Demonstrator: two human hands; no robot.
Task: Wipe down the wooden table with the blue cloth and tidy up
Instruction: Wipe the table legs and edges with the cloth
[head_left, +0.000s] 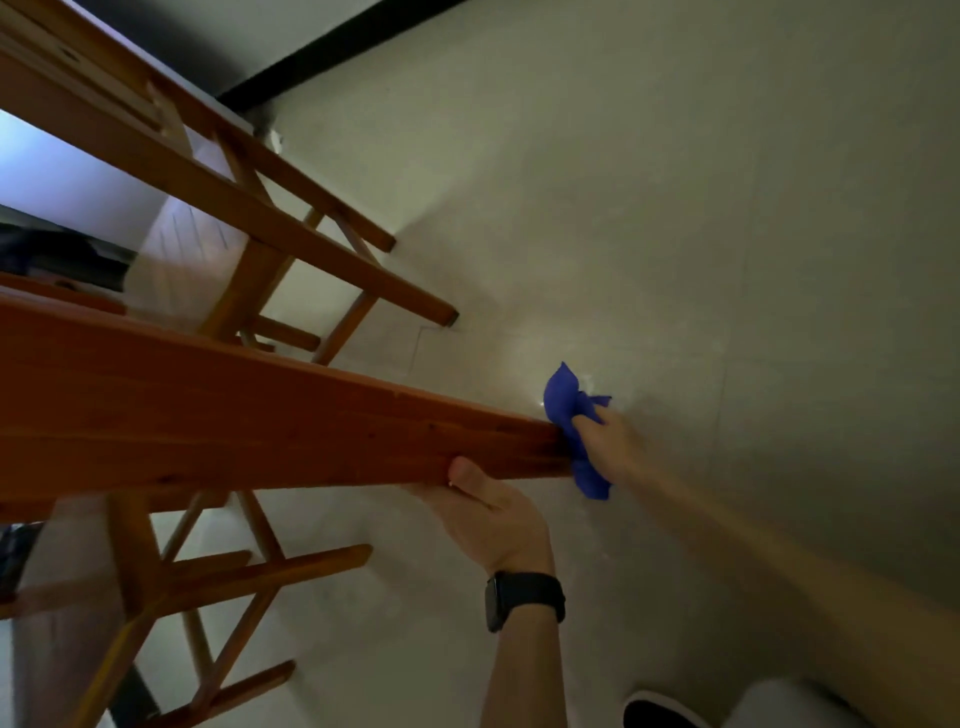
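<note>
Head view, strongly tilted, looking down past a table edge to the floor.

Counted: one orange-brown wooden table (234, 415), one bunched blue cloth (563, 397), two bare hands, one black wristwatch (524, 597), one dark shoe with a pale sole rim (657, 713).

Bunched blue cloth held against the right-hand corner of the table, at the end of its near edge. One tuft sticking up past the corner, another hanging below it. Right hand (608, 441) closed round the cloth, fingers curled into the fabric, forearm reaching in from the lower right.

Left hand (493, 514) clasping the near edge just beside that corner. Thumb (464, 473) flat against the board, palm below the edge, remaining fingers hidden under the wood. Wristwatch strapped on the left wrist.

Room for moving: pale tiled floor (675, 234) spreading right of the corner and beyond it, up to a dark skirting strip (332, 49) at top. Left of the corner, crowded with two groups of wooden legs and rails, an upper frame (291, 244) and a lower frame (249, 571) under the table edge. Number of separate chairs or benches not clear.

Cut off or hard to read: table running out past the left side of the view, its far edge not distinguishable. Shoe and a pale trouser leg (779, 706) clipped at the bottom. Dark blurred shapes at mid-left unidentifiable.
</note>
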